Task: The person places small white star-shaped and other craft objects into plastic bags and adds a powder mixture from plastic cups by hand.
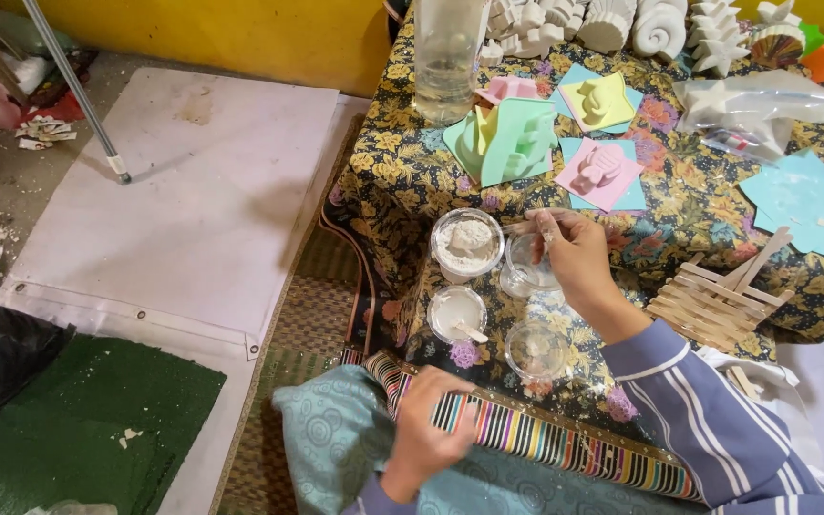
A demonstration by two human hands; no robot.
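Note:
My right hand (574, 256) hovers over a clear plastic cup (526, 272) on the flowered table cloth (402, 162), pinching a thin wooden stick (534, 225) above it. Left of that cup stands a cup heaped with white powder (466, 242). Below it is a cup of white paste (456, 313) with a small stick in it, and a third clear cup (536, 351) sits near the table edge. My left hand (428, 427) rests closed on the striped cloth (526, 439) over my lap, fingers curled with nothing seen in them.
Pastel rubber moulds (507, 138) and coloured sheets lie mid-table, with a tall clear water container (447, 57) behind. White plaster figures (612, 24) line the back edge. A stack of wooden sticks (712, 300) lies at right. A white mat (183, 191) and green turf (78, 420) cover the floor at left.

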